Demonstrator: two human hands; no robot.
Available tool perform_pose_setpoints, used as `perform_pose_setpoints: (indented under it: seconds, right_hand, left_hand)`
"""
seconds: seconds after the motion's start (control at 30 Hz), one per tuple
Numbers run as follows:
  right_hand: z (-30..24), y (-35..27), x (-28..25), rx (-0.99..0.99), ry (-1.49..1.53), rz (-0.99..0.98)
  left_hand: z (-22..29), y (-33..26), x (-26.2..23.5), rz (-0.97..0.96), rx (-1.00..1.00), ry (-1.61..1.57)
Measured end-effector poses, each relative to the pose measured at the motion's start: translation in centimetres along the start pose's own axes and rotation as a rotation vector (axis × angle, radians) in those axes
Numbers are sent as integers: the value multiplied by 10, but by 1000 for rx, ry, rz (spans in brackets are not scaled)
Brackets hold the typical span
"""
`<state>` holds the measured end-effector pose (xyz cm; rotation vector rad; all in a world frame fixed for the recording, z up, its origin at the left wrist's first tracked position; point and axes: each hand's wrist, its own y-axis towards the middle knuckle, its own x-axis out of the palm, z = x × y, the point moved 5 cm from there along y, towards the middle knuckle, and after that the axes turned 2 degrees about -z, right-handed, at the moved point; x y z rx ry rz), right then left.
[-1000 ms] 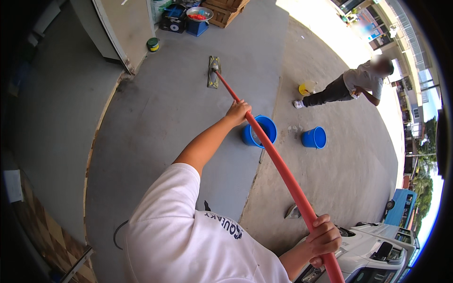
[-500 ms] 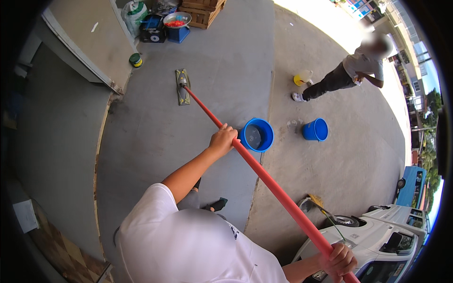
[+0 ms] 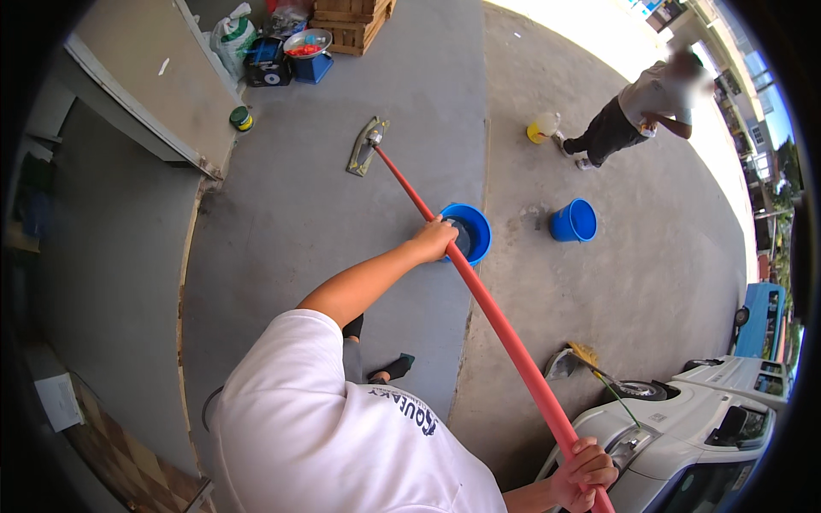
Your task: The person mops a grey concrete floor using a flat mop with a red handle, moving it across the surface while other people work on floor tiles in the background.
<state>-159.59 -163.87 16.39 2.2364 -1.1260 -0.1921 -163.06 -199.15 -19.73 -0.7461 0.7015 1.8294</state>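
Observation:
A flat mop with a long red handle (image 3: 506, 329) slants across the view. Its grey-green pad (image 3: 368, 147) lies flat on the grey floor toward the far side. My left hand (image 3: 434, 238) is closed round the middle of the handle, above the near rim of a blue bucket (image 3: 481, 224) that partly shows behind the pole. Dark water seems to be in that bucket. Low on the right, my right hand (image 3: 586, 475) wraps the handle close to its end, in front of a white vehicle.
A second blue bucket (image 3: 574, 221) and a yellow container (image 3: 543, 128) stand on the right. Beyond them is a person (image 3: 637, 107). A broom and dustpan (image 3: 571, 362) lie by the white vehicle (image 3: 676, 427). Crates (image 3: 346, 27), a scale (image 3: 311, 67) and a green tub (image 3: 241, 118) line the far left.
The mop pad has slid right and turned to slant the other way. My left hand has moved right and slightly away, my right hand left. The other person has shifted their feet.

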Motion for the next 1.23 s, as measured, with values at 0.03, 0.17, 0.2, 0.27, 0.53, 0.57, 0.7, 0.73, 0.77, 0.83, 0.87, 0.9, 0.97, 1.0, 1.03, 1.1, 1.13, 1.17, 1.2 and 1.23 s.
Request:
perform_pose_setpoints:
  seconds: [0.03, 0.17, 0.2, 0.27, 0.53, 0.57, 0.7, 0.73, 0.77, 0.83, 0.87, 0.9, 0.97, 1.0, 1.03, 1.1, 1.13, 1.17, 1.2, 1.23]
  right_hand:
    - [-18, 7, 6, -5, -22, -126]
    - [-38, -4, -2, -27, -62, -240]
    - [-35, -6, -5, -65, -9, -244]
    - [-29, -4, -11, -91, 59, -270]
    - [-37, 98, 19, -100, 564, -680]
    - [-44, 115, 34, -56, 563, -725]
    - [-56, 151, 103, -67, 923, -911]
    - [-45, 153, 113, -54, 1021, -912]
    - [-41, 159, 112, 27, 1150, -954]
    - [-38, 162, 115, 111, 1349, -979]
    - [-33, 154, 125, 135, 1394, -981]
    - [-23, 147, 134, 146, 1358, -1018]
    - [-5, 135, 145, 197, 1291, -1024]
    - [2, 129, 146, 237, 1261, -993]
    - [3, 125, 137, 241, 1231, -984]
    - [-11, 130, 98, 250, 1245, -1025]
    - [-27, 132, 77, 270, 1293, -1007]
    - [-42, 133, 55, 288, 1344, -988]
    - [-64, 132, 49, 246, 1288, -973]
    - [-95, 130, 45, 197, 1203, -953]
  left_hand:
    - [18, 5, 12, 31, 39, 5]
    - [54, 24, 24, -1, 74, -36]
    - [58, 27, 23, -88, 69, 40]
    - [59, 21, 17, -164, 38, 110]
    - [51, -105, -86, 293, -269, 11]
    - [59, -132, -97, 338, -329, 44]
    - [94, -232, -127, 369, -481, 94]
    - [103, -266, -130, 382, -568, 97]
    - [111, -293, -131, 388, -609, 80]
    - [119, -332, -127, 388, -668, 121]
    - [122, -350, -126, 367, -725, 95]
    - [122, -366, -124, 345, -787, 69]
    - [120, -390, -118, 331, -821, 111]
    - [120, -396, -114, 312, -857, 151]
    - [121, -396, -110, 318, -839, 125]
    - [134, -382, -95, 297, -794, 46]
    - [139, -368, -88, 280, -749, -35]
    - [146, -350, -84, 260, -638, -107]
    - [157, -330, -77, 258, -562, -160]
    - [167, -305, -73, 250, -459, -223]
